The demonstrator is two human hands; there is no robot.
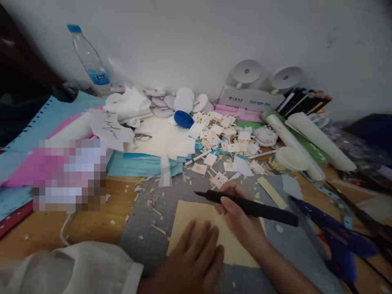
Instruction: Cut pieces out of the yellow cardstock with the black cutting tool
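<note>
My right hand grips a thick black pen, its thin pointed tip aimed left and held above the work mat. Beneath both hands lies a pale yellow sheet of paper on a grey mat. My left hand rests with its fingers stretched out flat on the sheet's lower left part. Just beyond the pen is a small cream square with dark marks, one of several like it. A yellow paper strip sits to the right of my right hand.
A pile of small cream squares spreads across the back. Blue paper sheets are stacked at the left, with a water bottle behind. On the right are a blue glue gun, paper rolls and a paper cup. Scraps litter the mat.
</note>
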